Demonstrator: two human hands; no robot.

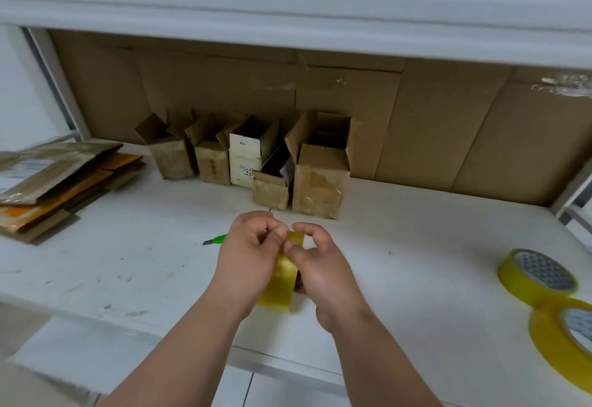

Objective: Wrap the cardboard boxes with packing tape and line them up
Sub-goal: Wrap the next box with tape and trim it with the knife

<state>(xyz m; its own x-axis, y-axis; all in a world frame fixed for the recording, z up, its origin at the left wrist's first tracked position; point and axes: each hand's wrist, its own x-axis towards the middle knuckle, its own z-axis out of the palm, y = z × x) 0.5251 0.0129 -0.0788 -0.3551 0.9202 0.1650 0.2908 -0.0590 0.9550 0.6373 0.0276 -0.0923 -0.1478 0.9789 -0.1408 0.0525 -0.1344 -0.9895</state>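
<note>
A roll of yellow packing tape (282, 278) stands on edge between my hands above the white table (416, 240). My left hand (250, 256) grips its left side, fingers curled over the top. My right hand (317, 262) holds the right side, thumb and forefinger pinching at the roll's top edge. Several small cardboard boxes stand in a row at the back with flaps open: the largest (320, 179) at the right, a short one (272, 189) beside it, a white-faced one (245, 160), and two brown ones (213, 163) (173, 157) further left.
A green-handled utility knife (215, 240) lies left of my hands. Two more yellow tape rolls (538, 275) (563, 339) lie at the right edge. Flattened cardboard is stacked (54, 182) at the left. A cardboard sheet (448, 125) lines the back wall under a white shelf.
</note>
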